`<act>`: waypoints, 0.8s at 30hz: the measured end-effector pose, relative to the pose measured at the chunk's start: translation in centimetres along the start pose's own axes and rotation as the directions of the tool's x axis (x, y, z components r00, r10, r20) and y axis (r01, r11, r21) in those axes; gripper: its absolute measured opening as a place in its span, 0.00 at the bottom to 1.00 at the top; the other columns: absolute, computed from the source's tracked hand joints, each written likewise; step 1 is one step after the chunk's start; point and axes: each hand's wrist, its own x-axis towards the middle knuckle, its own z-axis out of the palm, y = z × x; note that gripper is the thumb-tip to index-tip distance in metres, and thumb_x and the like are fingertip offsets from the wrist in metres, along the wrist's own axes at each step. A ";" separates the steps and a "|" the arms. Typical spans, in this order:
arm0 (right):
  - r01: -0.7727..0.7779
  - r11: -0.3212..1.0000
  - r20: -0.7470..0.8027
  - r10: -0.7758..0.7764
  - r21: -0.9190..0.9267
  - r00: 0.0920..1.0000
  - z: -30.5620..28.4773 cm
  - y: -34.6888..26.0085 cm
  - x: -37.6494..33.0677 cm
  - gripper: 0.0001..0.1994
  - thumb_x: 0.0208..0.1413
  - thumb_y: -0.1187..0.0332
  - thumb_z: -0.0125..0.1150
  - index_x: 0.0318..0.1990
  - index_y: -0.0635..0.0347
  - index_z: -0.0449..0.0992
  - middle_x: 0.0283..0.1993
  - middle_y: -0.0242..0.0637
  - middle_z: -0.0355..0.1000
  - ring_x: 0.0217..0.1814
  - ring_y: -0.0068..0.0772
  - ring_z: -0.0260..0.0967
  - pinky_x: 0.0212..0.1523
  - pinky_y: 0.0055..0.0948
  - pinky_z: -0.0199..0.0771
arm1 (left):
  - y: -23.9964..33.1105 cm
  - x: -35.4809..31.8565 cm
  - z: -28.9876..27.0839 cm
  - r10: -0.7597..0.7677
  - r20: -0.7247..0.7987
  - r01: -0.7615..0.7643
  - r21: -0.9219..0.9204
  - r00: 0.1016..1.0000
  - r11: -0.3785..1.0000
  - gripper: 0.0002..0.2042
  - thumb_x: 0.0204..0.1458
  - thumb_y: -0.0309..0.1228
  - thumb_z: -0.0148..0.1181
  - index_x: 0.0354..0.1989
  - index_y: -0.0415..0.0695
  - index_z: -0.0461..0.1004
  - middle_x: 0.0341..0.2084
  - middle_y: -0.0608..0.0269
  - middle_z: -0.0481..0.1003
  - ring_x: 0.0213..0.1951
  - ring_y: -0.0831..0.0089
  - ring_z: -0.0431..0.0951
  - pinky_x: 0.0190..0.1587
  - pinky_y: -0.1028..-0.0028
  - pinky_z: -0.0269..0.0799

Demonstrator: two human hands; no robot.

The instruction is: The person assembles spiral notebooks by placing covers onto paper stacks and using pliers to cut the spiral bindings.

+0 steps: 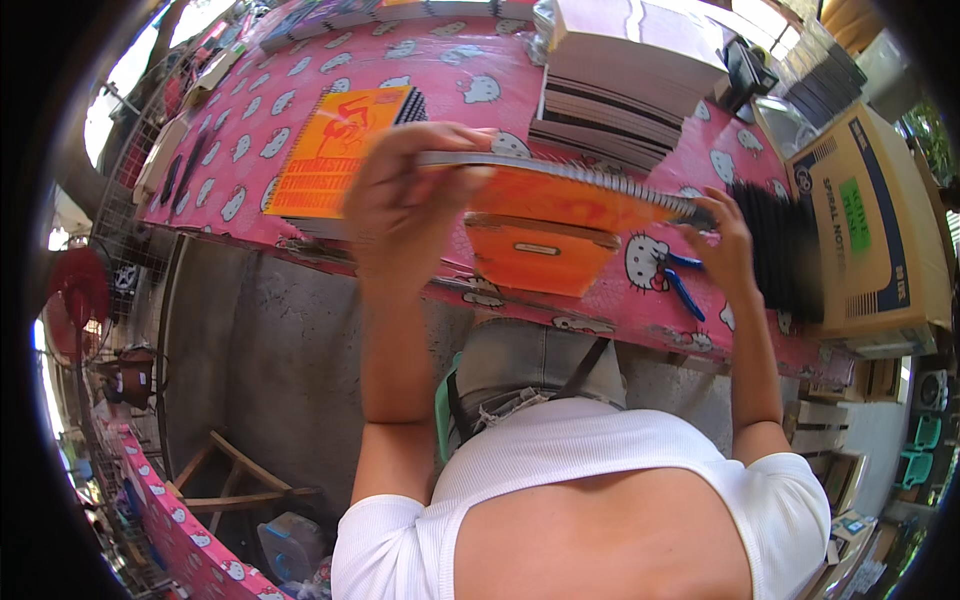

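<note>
A spiral notebook (pixel 575 192) with an orange cover is held up above the table, tilted, its wire-like coil edge upward. My left hand (pixel 415 185) pinches its left end between thumb and fingers. At the other end of the coil, the fingers of my right hand (pixel 728 240) are closed on the notebook's coil end; the exact fingertip contact is partly hidden. Beneath the notebook lies an orange cover (pixel 545 262) with a pale label. Pliers (pixel 683 285) with blue handles rest on the table just left of my right hand.
A pile of orange spiral notebooks (pixel 345 150) lies at the left on the pink patterned table (pixel 250 100). Tall stacked paper blocks (pixel 630 100) stand at the back. Black coils (pixel 775 245) bunch beside a cardboard box (pixel 870 230) on the right.
</note>
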 end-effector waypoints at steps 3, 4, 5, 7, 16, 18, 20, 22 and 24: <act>-0.086 0.995 -0.082 0.090 0.048 0.993 -4.7 -3.2 -0.1 0.18 0.44 0.66 0.70 0.43 0.63 0.76 0.54 0.45 0.70 0.55 0.45 0.68 0.55 0.36 0.68 | 5.2 -1.4 1.8 0.342 -0.154 -0.316 0.170 0.927 0.934 0.11 0.45 0.22 0.66 0.36 0.39 0.72 0.35 0.52 0.76 0.36 0.65 0.79 0.41 0.67 0.79; -0.090 0.990 -0.161 0.107 0.112 0.981 -6.0 -5.2 0.0 0.17 0.45 0.66 0.70 0.42 0.62 0.76 0.53 0.44 0.71 0.54 0.44 0.68 0.55 0.37 0.67 | 5.8 -1.5 3.0 0.469 -0.165 -0.445 0.163 0.868 0.880 0.13 0.44 0.25 0.69 0.36 0.40 0.72 0.35 0.51 0.76 0.34 0.64 0.79 0.40 0.66 0.80; 0.029 0.988 -0.281 0.014 0.151 0.960 -6.6 -7.2 0.1 0.16 0.46 0.66 0.69 0.42 0.61 0.77 0.52 0.43 0.71 0.53 0.43 0.69 0.54 0.36 0.68 | 5.0 -2.0 3.8 0.506 -0.075 -0.475 0.253 0.859 0.843 0.16 0.39 0.28 0.73 0.34 0.41 0.72 0.35 0.52 0.77 0.33 0.65 0.79 0.36 0.70 0.80; 0.266 0.961 -0.331 -0.227 0.076 0.916 -7.4 -13.8 0.9 0.14 0.46 0.69 0.69 0.42 0.60 0.77 0.49 0.43 0.73 0.48 0.42 0.71 0.49 0.34 0.71 | 3.5 -3.5 4.1 0.254 0.017 -0.246 0.304 0.967 0.920 0.14 0.40 0.21 0.70 0.34 0.39 0.72 0.34 0.50 0.77 0.34 0.67 0.79 0.37 0.72 0.79; 0.358 0.763 -0.082 -0.375 0.539 0.923 -2.7 -17.3 5.0 0.15 0.43 0.66 0.70 0.38 0.61 0.75 0.35 0.36 0.73 0.37 0.39 0.70 0.44 0.40 0.68 | 2.2 -3.7 4.5 -0.149 0.051 0.154 -0.109 0.987 0.982 0.13 0.48 0.14 0.62 0.43 0.33 0.73 0.40 0.55 0.74 0.41 0.73 0.77 0.47 0.75 0.75; 0.408 0.783 -0.072 -0.427 0.469 0.901 -2.7 -17.5 5.1 0.14 0.43 0.67 0.69 0.36 0.61 0.75 0.34 0.36 0.72 0.37 0.40 0.70 0.43 0.38 0.68 | 1.9 -4.1 3.8 -0.131 0.079 0.132 0.001 0.988 0.991 0.15 0.48 0.14 0.62 0.46 0.33 0.73 0.40 0.57 0.74 0.41 0.74 0.76 0.46 0.76 0.75; 0.456 0.800 -0.046 -0.478 0.389 0.877 -2.6 -18.3 5.1 0.12 0.43 0.68 0.69 0.35 0.61 0.75 0.32 0.36 0.72 0.36 0.41 0.70 0.42 0.37 0.68 | 1.7 -4.2 4.2 -0.229 -0.005 0.228 -0.071 0.974 0.971 0.15 0.47 0.14 0.63 0.45 0.34 0.73 0.39 0.59 0.73 0.39 0.77 0.76 0.43 0.79 0.74; 0.365 0.826 -0.091 -0.362 0.430 0.928 -2.4 -19.3 4.8 0.11 0.43 0.71 0.69 0.35 0.63 0.77 0.33 0.38 0.73 0.34 0.36 0.71 0.37 0.30 0.70 | 2.0 -4.6 4.8 -0.265 -0.020 0.262 -0.083 0.964 0.961 0.15 0.47 0.14 0.63 0.45 0.33 0.73 0.38 0.60 0.73 0.39 0.77 0.76 0.43 0.80 0.73; 0.339 0.800 -0.088 -0.342 0.495 0.935 -2.4 -19.1 4.6 0.10 0.44 0.71 0.68 0.35 0.62 0.77 0.33 0.39 0.72 0.35 0.39 0.71 0.38 0.32 0.69 | 2.0 -4.9 5.1 -0.301 -0.039 0.296 -0.096 0.953 0.950 0.16 0.47 0.14 0.63 0.45 0.33 0.73 0.38 0.61 0.73 0.38 0.78 0.75 0.42 0.81 0.73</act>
